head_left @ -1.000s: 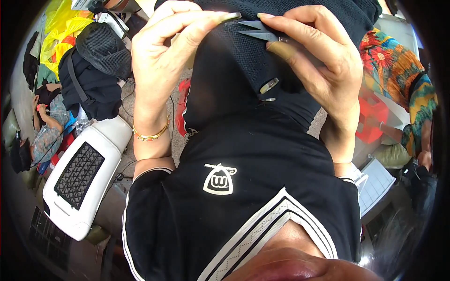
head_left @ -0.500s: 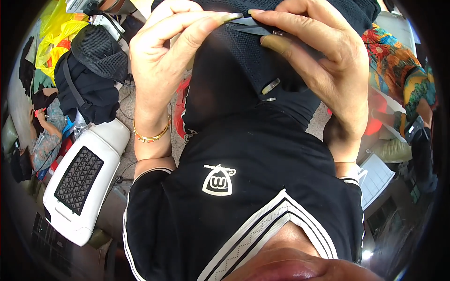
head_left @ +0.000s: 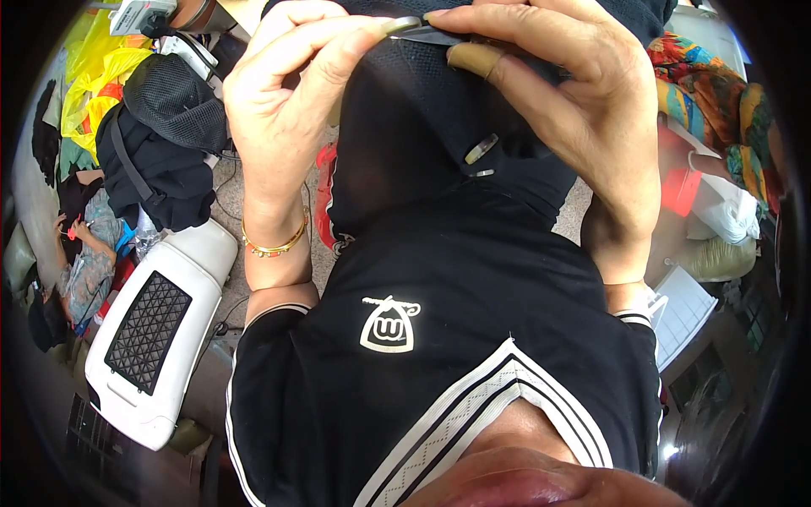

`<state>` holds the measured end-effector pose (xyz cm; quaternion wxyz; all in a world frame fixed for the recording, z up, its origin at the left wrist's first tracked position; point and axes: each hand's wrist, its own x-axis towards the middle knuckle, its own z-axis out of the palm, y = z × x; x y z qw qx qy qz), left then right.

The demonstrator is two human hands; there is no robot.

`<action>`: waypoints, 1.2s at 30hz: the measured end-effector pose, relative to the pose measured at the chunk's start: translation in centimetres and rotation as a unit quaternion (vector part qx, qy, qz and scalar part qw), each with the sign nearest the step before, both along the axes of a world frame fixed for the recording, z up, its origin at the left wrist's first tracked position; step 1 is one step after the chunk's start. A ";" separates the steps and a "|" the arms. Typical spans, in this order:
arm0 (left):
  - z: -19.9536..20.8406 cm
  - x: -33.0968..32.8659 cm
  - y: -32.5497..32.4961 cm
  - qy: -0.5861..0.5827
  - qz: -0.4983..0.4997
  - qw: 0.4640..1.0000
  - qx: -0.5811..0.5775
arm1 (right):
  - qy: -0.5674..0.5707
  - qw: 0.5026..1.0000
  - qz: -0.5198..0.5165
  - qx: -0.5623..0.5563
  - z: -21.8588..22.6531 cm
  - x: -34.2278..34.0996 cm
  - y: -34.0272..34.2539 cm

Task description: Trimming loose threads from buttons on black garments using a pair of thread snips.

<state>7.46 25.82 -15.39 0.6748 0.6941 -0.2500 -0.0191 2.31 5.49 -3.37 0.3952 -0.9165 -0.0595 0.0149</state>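
Observation:
A dark knit garment (head_left: 431, 101) lies over my lap. At its upper edge, the thumb and fingertips of my left hand (head_left: 291, 93) pinch a pale round button (head_left: 403, 24). My right hand (head_left: 583, 101) holds small thread snips (head_left: 432, 36) between thumb and fingers, and the blades reach to the button's edge. A tan cover wraps my right thumb, partly hiding the snips. Any thread between blades and button is too fine to make out. Lower on the garment edge hangs another pale button (head_left: 482, 149), with one more seen edge-on (head_left: 481, 173) below it.
At left stands a white casing with a black lattice panel (head_left: 150, 329). Beyond it are a black mesh cap (head_left: 176, 100), black cloth and yellow plastic bags (head_left: 110, 72). Another person (head_left: 89, 249) sits far left. At right are colourful patterned cloth (head_left: 710, 97), a whitish bag (head_left: 731, 211) and a white crate (head_left: 680, 317).
The snips' blades, spread apart before, have come together at the button. Both hands have shifted slightly left and up. At right the patterned cloth has moved, and the whitish bag now shows.

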 end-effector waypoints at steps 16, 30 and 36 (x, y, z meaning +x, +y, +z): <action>-6.7 6.3 1.8 0.110 0.077 0.991 -0.003 | -0.058 0.986 -0.151 0.032 -2.3 -3.8 -1.6; 3.4 -1.1 0.1 -0.232 -0.012 0.965 0.120 | -0.091 0.991 -0.081 0.061 -3.1 -4.0 -2.6; 2.8 -1.8 0.0 -0.215 0.022 0.966 0.138 | -0.080 0.993 -0.011 0.082 -3.5 -3.5 -2.6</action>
